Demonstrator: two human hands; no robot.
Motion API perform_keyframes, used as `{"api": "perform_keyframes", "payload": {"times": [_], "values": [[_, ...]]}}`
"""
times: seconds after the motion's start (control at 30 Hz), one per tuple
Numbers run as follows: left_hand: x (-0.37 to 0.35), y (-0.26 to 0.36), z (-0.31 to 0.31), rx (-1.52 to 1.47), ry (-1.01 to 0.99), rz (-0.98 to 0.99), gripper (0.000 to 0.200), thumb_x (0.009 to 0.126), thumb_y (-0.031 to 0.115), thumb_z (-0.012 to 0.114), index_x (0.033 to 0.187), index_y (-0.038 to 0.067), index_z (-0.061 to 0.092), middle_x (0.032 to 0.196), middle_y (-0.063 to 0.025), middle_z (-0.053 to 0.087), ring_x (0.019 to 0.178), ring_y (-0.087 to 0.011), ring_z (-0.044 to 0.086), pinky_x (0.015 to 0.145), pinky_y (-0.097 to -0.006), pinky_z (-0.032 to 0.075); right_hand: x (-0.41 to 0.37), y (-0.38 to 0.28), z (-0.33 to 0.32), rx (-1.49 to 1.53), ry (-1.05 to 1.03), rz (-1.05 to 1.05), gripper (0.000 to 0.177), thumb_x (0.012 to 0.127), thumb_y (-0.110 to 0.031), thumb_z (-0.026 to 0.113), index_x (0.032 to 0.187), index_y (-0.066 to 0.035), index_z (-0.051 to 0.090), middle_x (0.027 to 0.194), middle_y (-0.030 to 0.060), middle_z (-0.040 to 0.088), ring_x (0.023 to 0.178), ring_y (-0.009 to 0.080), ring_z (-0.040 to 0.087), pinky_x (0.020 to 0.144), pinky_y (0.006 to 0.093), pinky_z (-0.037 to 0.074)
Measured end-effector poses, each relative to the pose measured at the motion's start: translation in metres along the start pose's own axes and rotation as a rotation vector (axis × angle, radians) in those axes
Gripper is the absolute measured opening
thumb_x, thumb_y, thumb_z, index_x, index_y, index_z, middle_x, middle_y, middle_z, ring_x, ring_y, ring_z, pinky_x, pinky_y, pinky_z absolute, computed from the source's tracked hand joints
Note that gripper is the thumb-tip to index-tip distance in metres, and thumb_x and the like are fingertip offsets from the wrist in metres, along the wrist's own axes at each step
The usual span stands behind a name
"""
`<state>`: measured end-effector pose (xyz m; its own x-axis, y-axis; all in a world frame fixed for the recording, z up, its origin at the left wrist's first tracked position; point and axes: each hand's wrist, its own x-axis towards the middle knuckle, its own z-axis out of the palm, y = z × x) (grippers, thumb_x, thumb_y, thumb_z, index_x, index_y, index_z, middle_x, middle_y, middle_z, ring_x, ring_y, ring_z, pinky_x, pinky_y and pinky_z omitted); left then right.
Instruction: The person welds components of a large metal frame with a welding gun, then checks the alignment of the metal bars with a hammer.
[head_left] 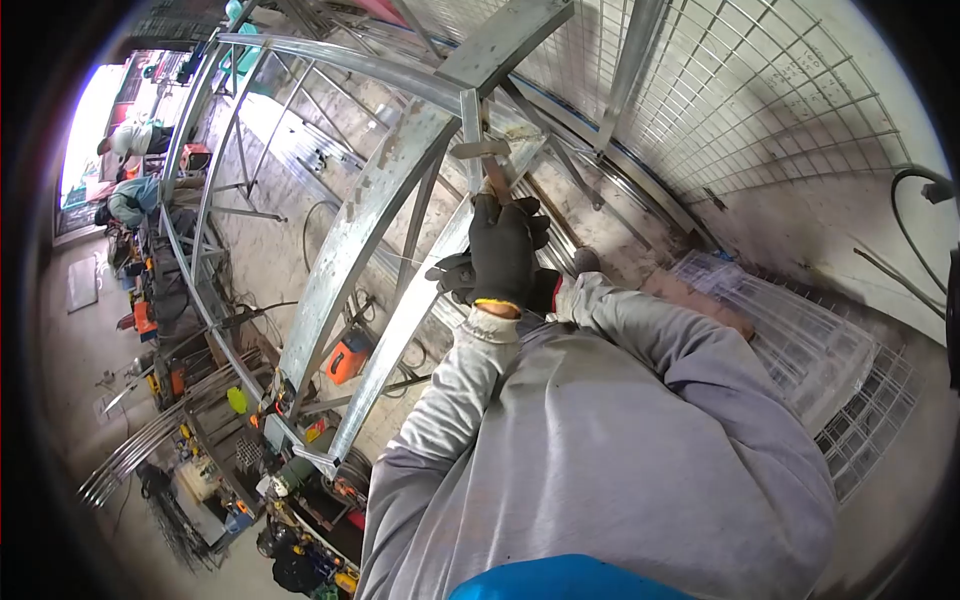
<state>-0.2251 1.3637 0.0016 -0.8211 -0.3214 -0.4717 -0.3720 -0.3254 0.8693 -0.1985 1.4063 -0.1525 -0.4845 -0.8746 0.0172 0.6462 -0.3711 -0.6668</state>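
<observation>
My left hand (500, 250), in a black glove with an orange cuff band, is closed around the brown handle of a hammer (495, 178). The hammer's head overlaps a short upright steel tube (471, 115) in this view. Behind my left wrist crosses my right hand (455, 276), also gloved in black. Only some of its fingers show, at the left, beside a pale steel bar; I cannot tell what they grip. Around both hands stands a large curved frame of galvanised steel channel (345, 245), joined by thinner struts.
Wire mesh panels (760, 90) lean on the wall at the right; more mesh (790, 325) lies on the floor. An orange tool (346, 356) sits inside the frame among cables. Tools and steel tubes (160, 432) cover the lower left. Two people (135, 200) are at the far left.
</observation>
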Motion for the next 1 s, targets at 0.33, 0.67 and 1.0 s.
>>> {"api": "perform_keyframes", "payload": {"times": [0.33, 0.67, 1.0], "values": [[0.009, -0.003, 0.014, 0.038, 0.081, 0.068, 0.024, 0.095, 0.008, 0.057, 0.117, -0.001, 0.059, 0.096, -0.0132, 0.071, 0.068, -0.0175, 0.065, 0.054, -0.0286, 0.05, 0.003, 0.004, -0.017, -0.52, -0.033, -0.117, 0.025, 0.11, -0.021, 0.057, 0.129, -0.008, 0.066, 0.114, 0.006, 0.068, 0.104, 0.0172, 0.065, 0.096, 0.0331, 0.053], [0.024, 0.004, 0.0, 0.031, -0.003, 0.061, 0.023, 0.095, 0.006, 0.056, 0.116, 0.0, 0.058, 0.095, -0.0137, 0.07, 0.066, -0.0167, 0.064, 0.051, -0.027, 0.048, 0.019, 0.009, -0.017, -0.591, -0.05, -0.146, 0.026, 0.11, -0.022, 0.056, 0.131, -0.009, 0.064, 0.118, 0.0065, 0.066, 0.108, 0.0174, 0.063, 0.099, 0.0334, 0.051], [0.017, 0.004, 0.021, 0.152, -0.117, 0.026, 0.016, 0.095, 0.011, 0.057, 0.105, -0.001, 0.063, 0.086, -0.0118, 0.069, 0.061, -0.015, 0.062, 0.05, -0.0275, 0.047, 0.012, 0.01, -0.022, -0.624, -0.031, -0.158, 0.027, 0.111, -0.022, 0.055, 0.133, -0.009, 0.063, 0.122, 0.0071, 0.065, 0.112, 0.0177, 0.061, 0.102, 0.0338, 0.049]]}}
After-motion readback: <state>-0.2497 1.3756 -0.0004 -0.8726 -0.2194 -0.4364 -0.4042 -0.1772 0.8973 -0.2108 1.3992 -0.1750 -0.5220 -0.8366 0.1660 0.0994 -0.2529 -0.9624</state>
